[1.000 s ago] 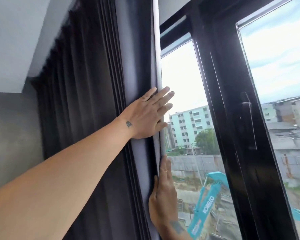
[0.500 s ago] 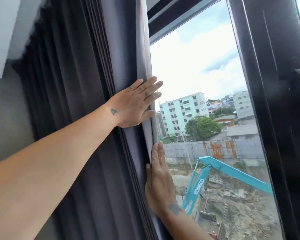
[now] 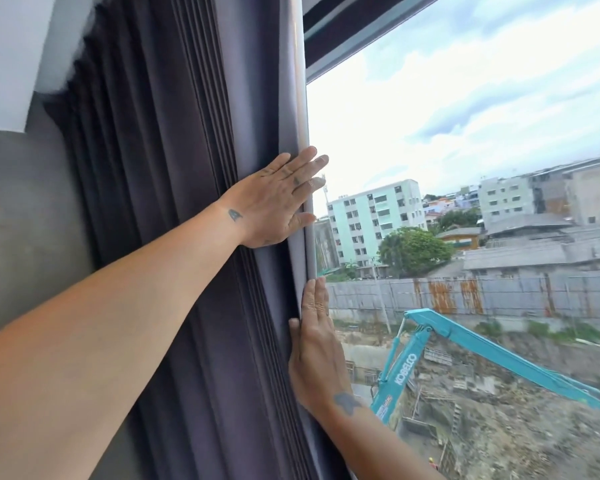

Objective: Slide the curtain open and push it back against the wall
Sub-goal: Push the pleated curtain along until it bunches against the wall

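Nearest, filling the lower left: a bare left forearm reaching up and right, ending in the left hand (image 3: 274, 202), flat and open with fingers spread, palm pressed on the leading edge of the dark grey-purple pleated fabric curtain (image 3: 174, 209), fingertips poking past that edge in front of the glass. Just below and to the right: the right hand (image 3: 317, 348), also open, fingers straight and together pointing upward, laid flat against the same curtain edge, thumb tucked on the fabric side; a small dark tattoo on each wrist. Neither hand closed around the cloth, only pushing on it. Curtain gathered into tight vertical folds on the left side of the view, between the hands and the matte grey wall (image 3: 18, 220), its far side touching or very close to that wall, a paler lining strip showing along the free edge. Above the wall at upper left: a white ceiling panel (image 3: 7, 46). Right of the curtain: a large clear glass window (image 3: 447, 116) with a dark frame bar (image 3: 354, 32) across the top. Farther off through the glass: a turquoise excavator boom (image 3: 482, 351) over a muddy building site, a rusty corrugated fence, a pale green apartment block (image 3: 374, 223), low rooftops and cloudy sky.
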Available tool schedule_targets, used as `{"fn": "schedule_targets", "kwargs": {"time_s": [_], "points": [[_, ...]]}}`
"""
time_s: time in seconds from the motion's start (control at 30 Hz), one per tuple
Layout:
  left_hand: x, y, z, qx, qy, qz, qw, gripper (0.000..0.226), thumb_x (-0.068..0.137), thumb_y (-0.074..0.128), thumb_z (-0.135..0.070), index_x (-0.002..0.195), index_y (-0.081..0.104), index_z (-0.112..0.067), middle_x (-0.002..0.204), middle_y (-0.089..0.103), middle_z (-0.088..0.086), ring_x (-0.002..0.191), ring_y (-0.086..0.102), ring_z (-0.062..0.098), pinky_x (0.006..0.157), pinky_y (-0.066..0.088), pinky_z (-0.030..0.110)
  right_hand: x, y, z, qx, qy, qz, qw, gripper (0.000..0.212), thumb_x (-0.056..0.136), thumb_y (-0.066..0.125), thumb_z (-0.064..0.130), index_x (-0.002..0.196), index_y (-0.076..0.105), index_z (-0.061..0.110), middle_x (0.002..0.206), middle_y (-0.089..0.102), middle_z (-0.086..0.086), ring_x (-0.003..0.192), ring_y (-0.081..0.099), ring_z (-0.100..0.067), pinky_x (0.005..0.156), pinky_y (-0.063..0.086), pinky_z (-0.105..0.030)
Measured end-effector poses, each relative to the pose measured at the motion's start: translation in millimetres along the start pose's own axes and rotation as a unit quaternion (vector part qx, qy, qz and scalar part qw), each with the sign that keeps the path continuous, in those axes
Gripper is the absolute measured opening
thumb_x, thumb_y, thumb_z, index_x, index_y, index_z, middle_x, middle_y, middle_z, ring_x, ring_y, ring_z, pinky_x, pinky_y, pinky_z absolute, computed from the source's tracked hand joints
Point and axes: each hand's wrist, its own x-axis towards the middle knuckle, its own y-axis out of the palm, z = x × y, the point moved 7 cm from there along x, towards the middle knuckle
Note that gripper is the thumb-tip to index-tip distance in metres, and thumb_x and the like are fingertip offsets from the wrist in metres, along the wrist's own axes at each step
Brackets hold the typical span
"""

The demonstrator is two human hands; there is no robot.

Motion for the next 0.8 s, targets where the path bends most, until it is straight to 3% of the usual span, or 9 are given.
{"fn": "schedule_targets", "kwargs": {"time_s": [0.33,0.8], "points": [[-33,59,44,-0.014,-0.012,0.01,1.0,0.061,0.094,0.017,-0.043,0.144,0.009,-0.009,0.156,-0.012,0.005,0.141,-0.017,0.018,0.113,-0.008,0.031,22,84,4,0.01,0.019,0.016,1.0,0.054,0.098,0.026,0.016,0.138,-0.009,0.011,0.143,-0.018,0.003,0.135,-0.016,-0.01,0.112,0.0,-0.021],[-60,105,84,-0.028,-0.015,0.002,0.999,0.059,0.096,0.02,-0.041,0.143,0.013,-0.006,0.156,-0.01,0.006,0.141,-0.016,0.017,0.114,-0.007,0.032,47,165,7,0.042,0.029,0.001,0.999,0.053,0.097,0.025,0.016,0.139,-0.008,0.01,0.153,-0.009,-0.007,0.139,-0.01,-0.016,0.117,0.01,-0.034]]}}
